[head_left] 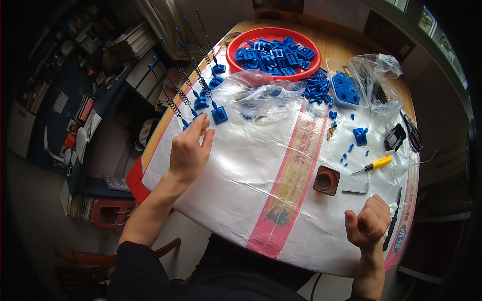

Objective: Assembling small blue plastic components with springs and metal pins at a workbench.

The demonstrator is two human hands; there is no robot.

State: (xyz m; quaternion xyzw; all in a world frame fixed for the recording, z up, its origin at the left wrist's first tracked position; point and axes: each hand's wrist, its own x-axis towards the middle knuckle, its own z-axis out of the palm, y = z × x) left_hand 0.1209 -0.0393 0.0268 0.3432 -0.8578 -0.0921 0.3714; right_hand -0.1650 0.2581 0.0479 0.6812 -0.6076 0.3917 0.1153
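My left hand [189, 152] is at the table's left side, thumb apart from its bent fingers. Its fingertips are beside blue plastic bases that carry black coil springs on thin rods with blue tips; whether they touch is hard to tell. One such base [219, 115] stands just right of the fingers, and more form a row leading toward the far edge. Near the right front edge, my right hand [369, 220] is curled into a fist, its thumb raised, and I see nothing in it. Closest to it lie a hex key [356, 190] and a black-handled knife [391, 232].
A red basin [231, 61] of blue clips stands at the back, behind a clear plastic bag [261, 103]. Small blue parts [317, 86] lie piled beside a clear tub [329, 65]. A brown square container [327, 181] and a yellow screwdriver [380, 162] are at right.
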